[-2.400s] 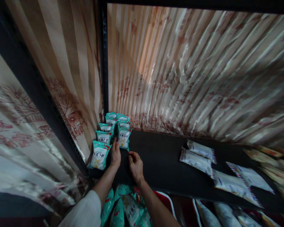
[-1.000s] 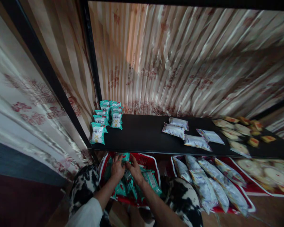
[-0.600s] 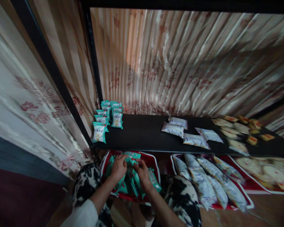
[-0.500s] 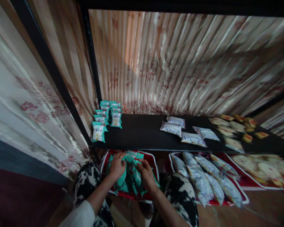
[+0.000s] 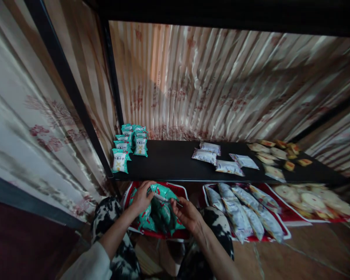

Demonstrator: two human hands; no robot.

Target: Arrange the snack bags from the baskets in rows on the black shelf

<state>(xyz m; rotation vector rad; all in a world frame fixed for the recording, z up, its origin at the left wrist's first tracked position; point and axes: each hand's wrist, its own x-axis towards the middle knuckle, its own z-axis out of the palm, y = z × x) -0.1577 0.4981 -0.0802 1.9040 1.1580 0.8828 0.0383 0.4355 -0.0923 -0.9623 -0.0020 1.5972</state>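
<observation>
Between my two hands a green snack bag point(image 5: 165, 191) is held just over the red basket point(image 5: 183, 191), tilted so a pale side shows. My left hand point(image 5: 142, 197) is closed on its left end. The fingers of my right hand point(image 5: 188, 214) pinch its right end. Under the hands, more green snack bags point(image 5: 147, 222) fill the basket, partly hidden by my fingers. On the left end of the black shelf point(image 5: 172, 159), several matching green bags point(image 5: 120, 160) stand upright in two rows.
White snack bags point(image 5: 230, 167) lie mid-shelf; flat round packs point(image 5: 275, 153) and small yellow packs point(image 5: 289, 166) lie to the right. Below, red baskets hold silvery bags point(image 5: 236, 216) and round packs point(image 5: 312, 200). A black post point(image 5: 72, 93) rises at left, before striped curtains point(image 5: 175, 77).
The green bag between my hands has been raised from the pile and tilted. My right hand has turned palm upward. The view has shifted slightly right.
</observation>
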